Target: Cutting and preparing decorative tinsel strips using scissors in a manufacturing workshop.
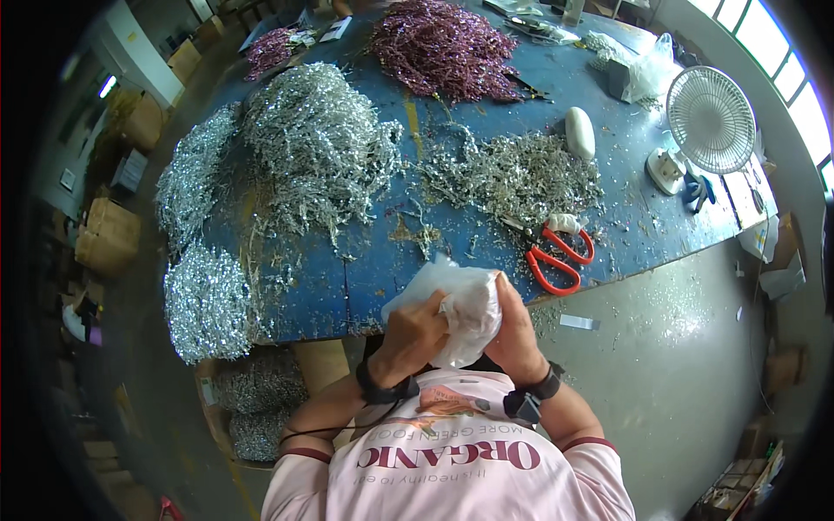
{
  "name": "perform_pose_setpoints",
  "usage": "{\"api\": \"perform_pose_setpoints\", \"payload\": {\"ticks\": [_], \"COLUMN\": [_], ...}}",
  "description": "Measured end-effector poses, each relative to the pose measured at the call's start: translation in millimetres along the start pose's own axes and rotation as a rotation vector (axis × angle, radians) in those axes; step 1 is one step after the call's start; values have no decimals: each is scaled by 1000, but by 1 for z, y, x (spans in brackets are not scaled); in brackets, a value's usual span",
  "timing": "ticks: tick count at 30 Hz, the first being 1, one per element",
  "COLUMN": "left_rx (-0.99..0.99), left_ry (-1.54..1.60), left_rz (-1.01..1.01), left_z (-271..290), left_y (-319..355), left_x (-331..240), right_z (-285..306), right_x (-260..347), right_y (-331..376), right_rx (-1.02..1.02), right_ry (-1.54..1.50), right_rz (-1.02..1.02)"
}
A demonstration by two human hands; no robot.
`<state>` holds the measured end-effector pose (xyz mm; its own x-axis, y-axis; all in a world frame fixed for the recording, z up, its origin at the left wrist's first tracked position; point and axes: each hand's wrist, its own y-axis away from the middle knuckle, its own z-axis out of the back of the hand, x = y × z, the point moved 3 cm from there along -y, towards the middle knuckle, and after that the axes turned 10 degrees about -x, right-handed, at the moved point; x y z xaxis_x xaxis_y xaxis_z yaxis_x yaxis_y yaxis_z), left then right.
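Both my hands hold a crumpled clear plastic bag (460, 304) in front of my chest, just off the near edge of the blue table (486, 234). My left hand (413, 334) grips the bag's left side with curled fingers. My right hand (519, 334) closes around its right side. A black band sits on each wrist. Large heaps of silver glitter sprigs (313, 148) lie on the table beyond my hands, and a smaller loose scatter of them (512, 174) lies to the right.
Red-handled scissors (556, 252) lie near the table's front edge. A purple glitter heap (443, 48) sits at the back. A white oval object (580, 132) and a white desk fan (708, 122) stand at right. A box of silver sprigs (256, 404) sits below left.
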<state>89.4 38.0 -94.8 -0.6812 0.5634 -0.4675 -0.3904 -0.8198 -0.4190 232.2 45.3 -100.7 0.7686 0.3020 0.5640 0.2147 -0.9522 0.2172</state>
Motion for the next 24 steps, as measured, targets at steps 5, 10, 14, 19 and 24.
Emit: {"api": "perform_pose_setpoints", "payload": {"ticks": [5,10,14,19,24], "left_rx": [-236,-189,-133,-199,-97], "left_ry": [464,1024,344,1666,1722], "left_rz": [31,624,-86,425,487], "left_z": [-27,-38,5,20,26], "left_y": [-8,10,6,3,-1], "left_x": [18,26,15,19,23], "right_z": [-19,-30,0,20,0], "right_x": [-9,-5,39,46,61], "right_y": [6,15,13,10,33], "right_rx": [5,-97,-124,-183,-216], "right_ry": [-326,-189,82,239,186], "right_rz": [-393,-426,21,204,180]}}
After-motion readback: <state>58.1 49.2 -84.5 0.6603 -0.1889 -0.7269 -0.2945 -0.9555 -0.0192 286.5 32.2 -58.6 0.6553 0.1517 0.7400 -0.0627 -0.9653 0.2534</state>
